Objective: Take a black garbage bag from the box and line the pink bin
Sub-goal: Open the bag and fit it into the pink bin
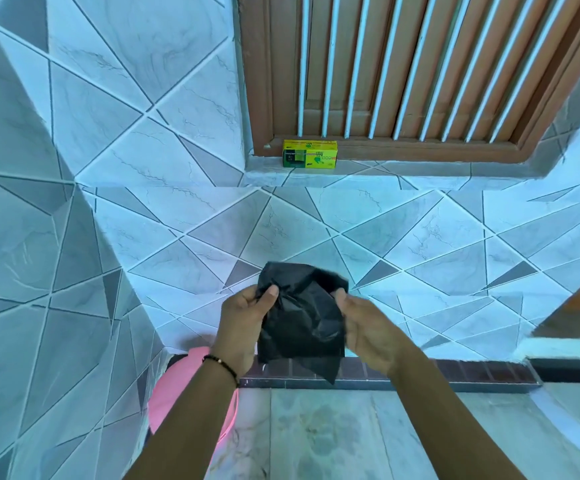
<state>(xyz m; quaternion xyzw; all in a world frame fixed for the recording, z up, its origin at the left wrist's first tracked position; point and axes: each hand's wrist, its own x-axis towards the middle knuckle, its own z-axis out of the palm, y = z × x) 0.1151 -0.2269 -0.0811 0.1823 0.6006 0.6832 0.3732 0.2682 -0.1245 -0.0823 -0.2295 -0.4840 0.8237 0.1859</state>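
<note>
A folded black garbage bag point(302, 313) hangs between both hands in front of the tiled wall. My left hand point(243, 323) pinches its upper left edge with thumb and fingers. My right hand point(364, 330) grips its right edge. The yellow and green bag box point(310, 154) stands on the window ledge above, well beyond the hands. The pink bin point(177, 386) stands on the floor at the lower left, in the wall corner, largely hidden by my left forearm.
A brown wooden window frame with white bars point(420, 71) sits above the ledge. Tiled walls close in on the left and ahead. A dark tile skirting point(454, 372) runs along the floor, with a step at the right.
</note>
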